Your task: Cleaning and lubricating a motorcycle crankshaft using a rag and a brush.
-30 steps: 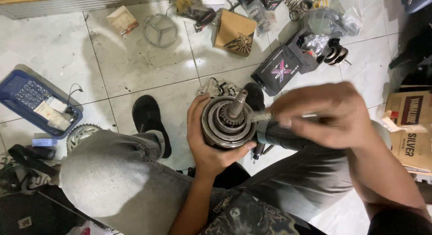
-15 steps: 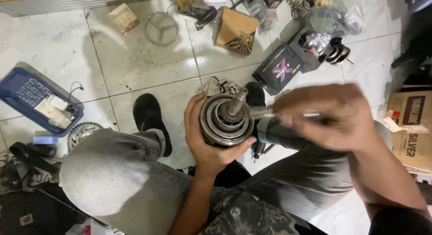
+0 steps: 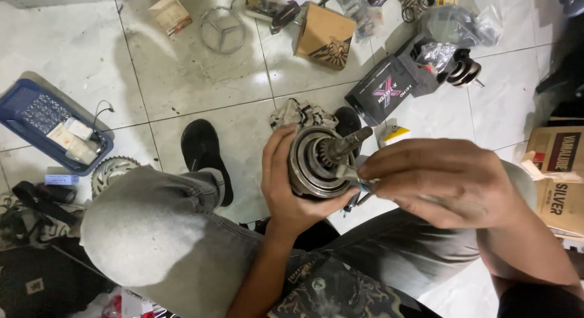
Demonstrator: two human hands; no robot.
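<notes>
Hands first. Gripping a round metal part [image 3: 310, 163] with the left hand [image 3: 292, 190], fingers curling tight round its rim, thumb pressing on the near side. Holding that part up above the lap, between the two knees, with its open face turning up toward the camera. Showing a toothed shaft [image 3: 347, 144] sticking out of the middle of the part and leaning to the right.

Pinching a thin metal tool [image 3: 359, 183] in the right hand [image 3: 438, 184], fingers closing firmly on it. Pushing the tip of the tool against the edge of the part, just below the shaft.

Sitting low on a white tiled floor [image 3: 182, 80], wearing grey trousers [image 3: 146, 227] and a black shoe [image 3: 204, 157].

Lying just behind the part: a crumpled rag [image 3: 301, 114]. Resting near it, to the right: a black box [image 3: 380, 96]. Standing farther back: a brown box [image 3: 325, 35] and a metal ring with three spokes [image 3: 223, 29]. Sitting well off to the left: a blue basket [image 3: 24, 120], with a toothed wheel [image 3: 109, 171] lying just beside it. Piling up at the right edge: cardboard boxes [image 3: 556, 172].
</notes>
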